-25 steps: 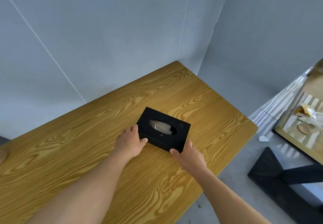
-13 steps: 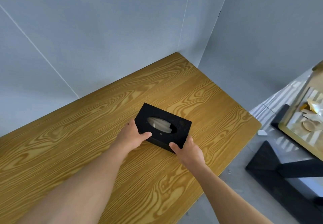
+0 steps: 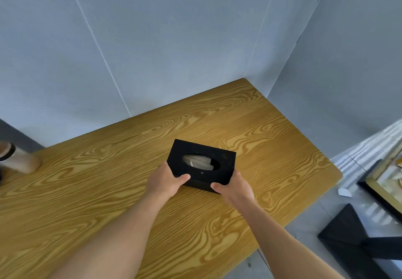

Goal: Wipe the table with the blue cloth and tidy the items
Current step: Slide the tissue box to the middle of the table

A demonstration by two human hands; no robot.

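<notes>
A black tissue box (image 3: 226,159) with an oval opening and white tissue inside is on the wooden table (image 3: 108,191), right of centre. My left hand (image 3: 164,182) grips its near left corner, thumb on top. My right hand (image 3: 233,188) grips its near right corner. The box's near side looks slightly raised off the table. No blue cloth is in view.
A beige cylindrical cup (image 3: 17,159) with a dark band lies at the table's far left edge. Grey walls close the table's back and right corner. Right of the table, on the floor, are a black stand (image 3: 356,239) and a framed board (image 3: 387,180).
Both hands have closed more firmly on the tissue box and tilted it up a little. The camera turned left, bringing the beige cup into view.
</notes>
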